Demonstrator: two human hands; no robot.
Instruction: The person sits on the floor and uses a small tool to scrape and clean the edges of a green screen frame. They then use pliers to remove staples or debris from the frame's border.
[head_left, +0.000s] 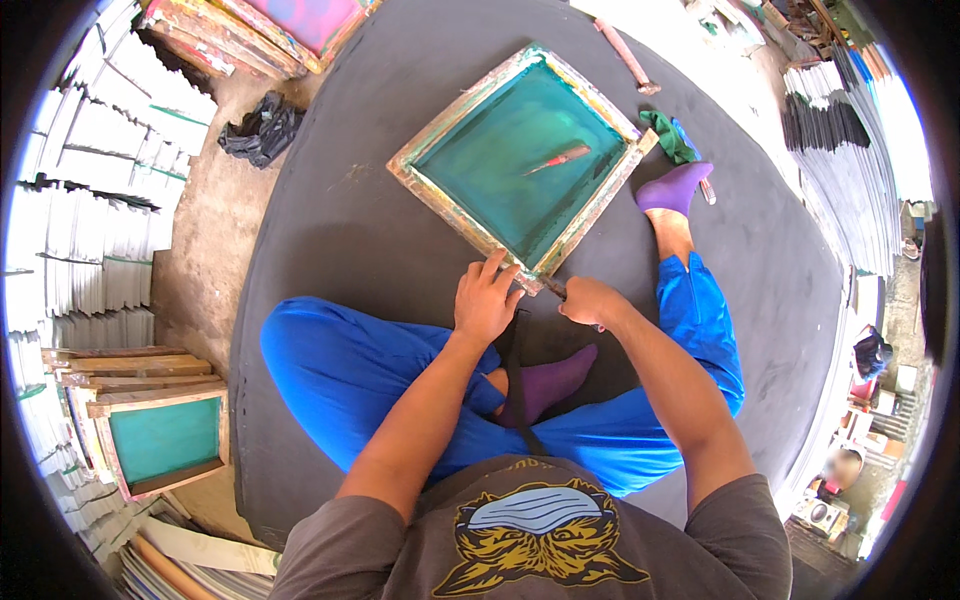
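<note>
Head: hands (486, 300) at wooden frame (463, 222), near corner (black surface (325, 225) spreads leftward).

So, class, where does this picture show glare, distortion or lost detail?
In the head view, the white stacks at left look washed out; same view, the edges of the black surface bow, as a fisheye would make them; same view again, the tool in the right hand is too small and dark to identify.

The frame (455, 214) is rough wood, its panel (490, 150) smooth, the platform (330, 230) matt.
</note>
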